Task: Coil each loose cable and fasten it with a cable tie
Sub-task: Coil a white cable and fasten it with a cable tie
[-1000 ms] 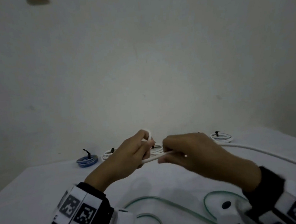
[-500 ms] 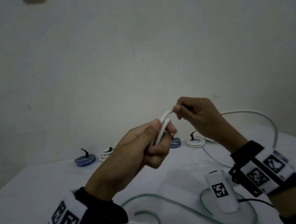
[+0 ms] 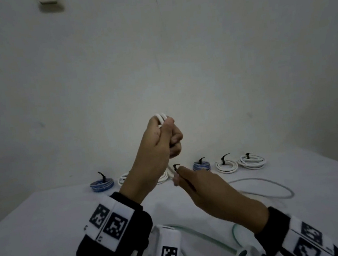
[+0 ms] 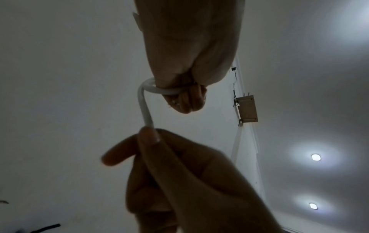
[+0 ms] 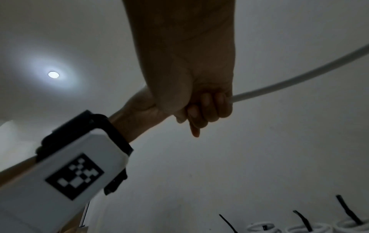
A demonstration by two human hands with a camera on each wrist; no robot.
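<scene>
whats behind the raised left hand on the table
Behind the left hand, a tied white cable coil and a black cable tie show only in part against the white table. The wrist covers most of that coil, so its full shape cannot be seen.

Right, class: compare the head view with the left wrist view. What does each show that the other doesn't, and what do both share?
Head only: the table, tied coils along its back, a loose green cable.
Left wrist only: ceiling lights, a wall box.
Both: the left hand gripping the white cable, the right hand pinching it lower down.
</scene>
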